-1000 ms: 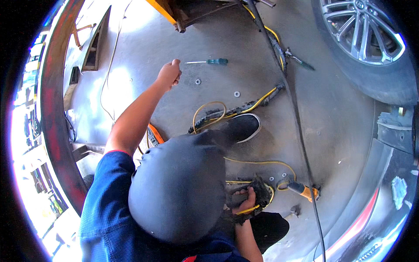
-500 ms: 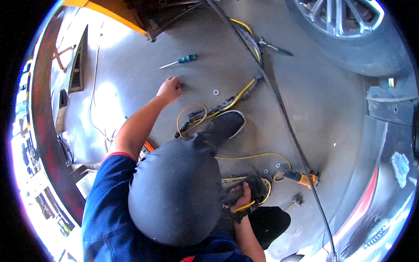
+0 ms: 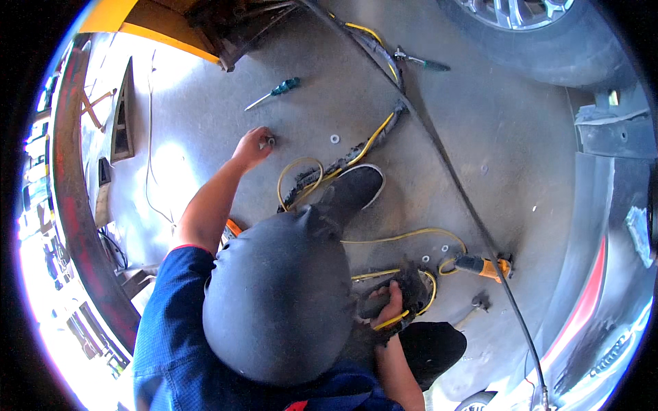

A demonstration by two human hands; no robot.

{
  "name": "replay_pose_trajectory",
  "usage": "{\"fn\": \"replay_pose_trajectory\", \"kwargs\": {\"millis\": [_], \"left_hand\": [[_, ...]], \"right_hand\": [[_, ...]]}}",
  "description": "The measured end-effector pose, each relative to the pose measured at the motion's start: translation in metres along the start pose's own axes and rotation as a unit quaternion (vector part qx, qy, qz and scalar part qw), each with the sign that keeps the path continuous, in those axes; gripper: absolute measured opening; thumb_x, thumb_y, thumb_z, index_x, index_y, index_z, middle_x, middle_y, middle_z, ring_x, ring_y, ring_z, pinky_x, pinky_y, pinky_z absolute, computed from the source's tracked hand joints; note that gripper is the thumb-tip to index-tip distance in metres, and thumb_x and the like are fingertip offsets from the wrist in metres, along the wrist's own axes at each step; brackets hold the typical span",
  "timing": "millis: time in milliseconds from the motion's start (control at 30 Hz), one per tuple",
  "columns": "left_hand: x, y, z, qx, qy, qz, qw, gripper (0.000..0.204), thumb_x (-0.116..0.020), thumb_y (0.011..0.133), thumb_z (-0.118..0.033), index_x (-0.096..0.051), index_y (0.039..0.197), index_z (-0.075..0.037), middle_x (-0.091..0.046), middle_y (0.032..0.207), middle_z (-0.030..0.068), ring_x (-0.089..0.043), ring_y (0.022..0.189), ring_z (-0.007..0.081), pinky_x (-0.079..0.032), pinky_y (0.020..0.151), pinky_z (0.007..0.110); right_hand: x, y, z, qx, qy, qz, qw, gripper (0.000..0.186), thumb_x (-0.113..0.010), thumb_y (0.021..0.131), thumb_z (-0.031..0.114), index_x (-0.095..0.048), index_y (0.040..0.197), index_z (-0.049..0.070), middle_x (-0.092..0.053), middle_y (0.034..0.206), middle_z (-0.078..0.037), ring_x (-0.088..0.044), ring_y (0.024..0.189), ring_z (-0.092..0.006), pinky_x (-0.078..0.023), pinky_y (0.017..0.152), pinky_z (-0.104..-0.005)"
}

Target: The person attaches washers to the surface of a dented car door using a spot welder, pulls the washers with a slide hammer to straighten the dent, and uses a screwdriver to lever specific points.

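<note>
My left hand (image 3: 252,148) reaches out past my bent knee, just above the floor. Its fingers are pinched on a small metal piece (image 3: 271,141) that looks like a nut or socket. A screwdriver (image 3: 274,93) with a teal handle lies beyond that hand, and a pale washer (image 3: 335,138) lies to its right. Beside my knee, my right hand (image 3: 388,307) is closed round a dark, ragged-edged strip (image 3: 413,291) with yellow cable (image 3: 430,291) along it; part of the strip is hidden. The same kind of strip and cable runs past my shoe (image 3: 354,186).
A yellow-and-black power tool (image 3: 488,266) and a hammer-like tool (image 3: 478,303) lie right of my right hand. A ratchet (image 3: 421,62) lies farther off. A long black line (image 3: 445,164) crosses the view. A car wheel (image 3: 541,55) and bumper (image 3: 582,274) stand right; a yellow frame (image 3: 154,38) stands far left.
The view has shifted slightly. My left hand has drawn back a little leftward, and the small metal piece at its fingertips now shows clearly. My right hand keeps its grip on the strip.
</note>
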State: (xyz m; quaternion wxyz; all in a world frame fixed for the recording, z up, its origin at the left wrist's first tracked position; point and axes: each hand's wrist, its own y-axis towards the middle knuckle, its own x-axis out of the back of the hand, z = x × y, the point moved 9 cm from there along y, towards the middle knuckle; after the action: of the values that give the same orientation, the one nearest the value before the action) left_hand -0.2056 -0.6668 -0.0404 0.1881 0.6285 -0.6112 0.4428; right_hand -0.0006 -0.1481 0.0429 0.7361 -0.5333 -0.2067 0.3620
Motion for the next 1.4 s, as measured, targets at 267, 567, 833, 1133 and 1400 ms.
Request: {"fn": "replay_pose_trajectory", "kwargs": {"millis": [267, 567, 833, 1133, 1400], "left_hand": [[-0.017, 0.012, 0.003, 0.01, 0.092, 0.015, 0.996, 0.023, -0.067, 0.08, -0.015, -0.055, 0.092, 0.0, -0.061, 0.092, 0.0176, -0.06, 0.087, 0.0326, -0.05, 0.079, 0.043], [-0.068, 0.056, -0.094, 0.021, -0.191, 0.098, 0.976, 0.027, -0.058, 0.089, -0.014, -0.058, 0.115, -0.005, -0.063, 0.086, 0.0151, -0.063, 0.084, 0.0277, -0.051, 0.077, 0.04], [-0.087, 0.057, -0.148, -0.081, 0.155, 0.109, 0.979, 0.04, -0.068, 0.083, -0.028, -0.057, 0.116, -0.009, -0.065, 0.109, 0.0158, -0.064, 0.104, 0.0386, -0.052, 0.086, 0.049], [-0.054, 0.064, -0.196, -0.067, -0.042, 0.101, 0.992, 0.027, -0.056, 0.095, -0.026, -0.057, 0.099, 0.001, -0.065, 0.09, 0.0193, -0.064, 0.092, 0.0334, -0.048, 0.081, 0.045], [0.035, 0.041, -0.475, -0.15, -0.382, 0.299, 0.861, 0.017, -0.046, 0.105, -0.025, -0.053, 0.097, -0.012, -0.04, 0.068, -0.0053, -0.035, 0.055, 0.0043, -0.03, 0.048, 0.022]], "right_hand": [[-0.003, -0.005, 0.011, 0.023, -0.052, -0.006, 0.998, 0.019, -0.066, 0.091, 0.031, -0.061, 0.094, 0.013, -0.06, 0.072, -0.002, -0.061, 0.067, -0.0194, -0.052, 0.065, -0.0359], [0.012, 0.008, -0.003, -0.017, -0.042, 0.007, 0.999, 0.018, -0.068, 0.091, 0.03, -0.059, 0.095, 0.015, -0.058, 0.072, -0.002, -0.06, 0.068, -0.019, -0.051, 0.064, -0.035], [0.016, 0.002, -0.003, 0.013, -0.003, 0.001, 1.0, 0.02, -0.07, 0.091, 0.028, -0.057, 0.102, 0.016, -0.058, 0.074, -0.002, -0.059, 0.067, -0.0187, -0.051, 0.065, -0.034], [-0.013, -0.031, 0.051, 0.206, -0.196, 0.098, 0.954, 0.044, -0.057, 0.098, 0.042, -0.056, 0.117, 0.002, -0.061, 0.092, -0.006, -0.059, 0.09, -0.0193, -0.046, 0.088, -0.0352], [-0.078, -0.147, 0.194, 0.341, -0.059, 0.322, 0.881, 0.038, -0.069, 0.092, 0.015, -0.055, 0.125, 0.003, -0.064, 0.1, -0.006, -0.062, 0.094, -0.0155, -0.051, 0.083, -0.0328]]}}
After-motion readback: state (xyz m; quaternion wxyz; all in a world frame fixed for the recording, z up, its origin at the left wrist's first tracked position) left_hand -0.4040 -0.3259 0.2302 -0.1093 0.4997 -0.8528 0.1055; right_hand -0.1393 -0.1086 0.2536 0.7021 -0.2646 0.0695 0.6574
